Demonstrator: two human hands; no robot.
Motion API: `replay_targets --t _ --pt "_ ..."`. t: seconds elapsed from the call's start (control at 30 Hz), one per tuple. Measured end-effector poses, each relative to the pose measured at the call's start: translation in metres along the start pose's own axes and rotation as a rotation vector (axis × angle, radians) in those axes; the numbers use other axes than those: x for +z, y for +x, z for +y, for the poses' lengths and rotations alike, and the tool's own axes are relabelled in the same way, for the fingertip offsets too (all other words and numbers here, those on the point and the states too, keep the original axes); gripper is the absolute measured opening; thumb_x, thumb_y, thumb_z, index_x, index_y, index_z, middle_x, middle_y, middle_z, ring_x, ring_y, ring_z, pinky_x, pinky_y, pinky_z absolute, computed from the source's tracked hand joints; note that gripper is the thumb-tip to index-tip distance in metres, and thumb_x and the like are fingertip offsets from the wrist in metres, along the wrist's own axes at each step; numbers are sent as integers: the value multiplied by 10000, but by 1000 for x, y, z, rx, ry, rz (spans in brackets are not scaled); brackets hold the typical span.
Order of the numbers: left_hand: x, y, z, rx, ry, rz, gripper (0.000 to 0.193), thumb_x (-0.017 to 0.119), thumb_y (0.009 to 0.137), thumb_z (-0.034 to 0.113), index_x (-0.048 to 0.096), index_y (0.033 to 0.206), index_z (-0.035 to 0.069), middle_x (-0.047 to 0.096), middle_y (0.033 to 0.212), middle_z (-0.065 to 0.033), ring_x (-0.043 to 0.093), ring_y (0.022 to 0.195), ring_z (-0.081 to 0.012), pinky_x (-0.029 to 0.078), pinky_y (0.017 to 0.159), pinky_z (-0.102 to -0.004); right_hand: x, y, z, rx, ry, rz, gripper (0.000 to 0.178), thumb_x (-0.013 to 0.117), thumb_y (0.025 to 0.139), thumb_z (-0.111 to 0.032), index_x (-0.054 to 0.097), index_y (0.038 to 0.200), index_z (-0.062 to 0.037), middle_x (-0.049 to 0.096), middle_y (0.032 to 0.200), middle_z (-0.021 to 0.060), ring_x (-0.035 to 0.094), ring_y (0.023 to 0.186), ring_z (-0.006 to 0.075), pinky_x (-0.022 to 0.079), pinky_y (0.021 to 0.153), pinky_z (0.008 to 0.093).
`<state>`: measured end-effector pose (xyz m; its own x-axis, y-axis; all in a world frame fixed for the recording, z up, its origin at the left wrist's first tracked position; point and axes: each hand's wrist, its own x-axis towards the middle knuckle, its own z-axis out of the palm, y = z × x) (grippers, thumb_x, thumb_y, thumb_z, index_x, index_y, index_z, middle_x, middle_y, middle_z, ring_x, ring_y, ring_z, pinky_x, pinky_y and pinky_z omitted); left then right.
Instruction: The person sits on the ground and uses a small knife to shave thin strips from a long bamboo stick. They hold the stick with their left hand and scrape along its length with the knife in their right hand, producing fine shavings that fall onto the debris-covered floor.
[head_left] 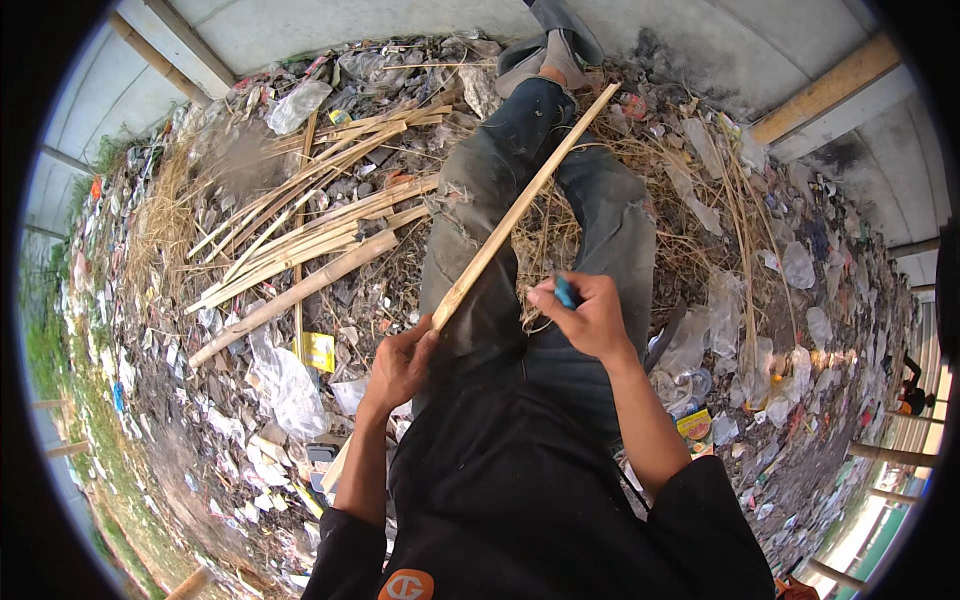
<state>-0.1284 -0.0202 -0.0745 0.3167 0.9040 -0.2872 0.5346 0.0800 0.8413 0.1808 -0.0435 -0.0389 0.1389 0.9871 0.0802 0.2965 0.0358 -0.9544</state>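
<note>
My left hand (pixel 402 365) is closed round the near end of a long, pale bamboo strip (pixel 520 205). The strip slants up and to the right across my legs, its far end close to my feet. In front of my lap, my right hand (pixel 592 315) grips a blue-handled tool (pixel 566 291), apart from the strip. Most of that tool is hidden by the fist. Beyond the right wrist a dark flat shape (pixel 666 335) shows, but I cannot tell whether it belongs to the tool.
Split bamboo strips (pixel 320 228) lie piled left of my legs, with a thicker bamboo pole (pixel 295 298) nearest me. Plastic scraps, a clear bag (pixel 285 380) and dry straw (pixel 165 215) litter the ground. A grey wall (pixel 400 22) stands past my feet, with a wooden post (pixel 825 88) at right.
</note>
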Motion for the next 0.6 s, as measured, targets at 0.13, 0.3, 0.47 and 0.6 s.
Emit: replay_targets --t 0.13,0.3,0.47,0.6 --pt "-29 0 13 -101 -138 -238 474 563 1106 343 627 1414 -12 507 740 49 446 684 -58 404 607 -273 -112 37 38 62 -65 933 217 793 942 -176 789 941 41 630 669 -25 445 602 29 348 553 260" --pt "-44 4 -7 -134 -273 -385 441 528 1120 379 689 1300 10 410 701 90 351 632 -41 326 542 -269 -188 40 73 58 -338 1352 391 685 1016 -298 712 1213 38 696 829 43 568 685 133 454 665 308" --pt "-43 7 -15 -194 -275 -369 458 528 1117 408 724 1170 -3 436 691 87 349 619 -37 309 534 -263 -63 47 30 33 -292 391 322 619 1059 -306 681 1281 -82 731 882 116 670 693 239 524 694 382" --pt "-44 7 -12 -185 -284 -376 458 538 1114 408 729 1142 -7 427 668 89 337 599 -40 289 521 -265 -28 77 37 -32 -470 290 286 671 1006 -262 698 1246 -108 760 968 198 721 817 412 560 718 476"
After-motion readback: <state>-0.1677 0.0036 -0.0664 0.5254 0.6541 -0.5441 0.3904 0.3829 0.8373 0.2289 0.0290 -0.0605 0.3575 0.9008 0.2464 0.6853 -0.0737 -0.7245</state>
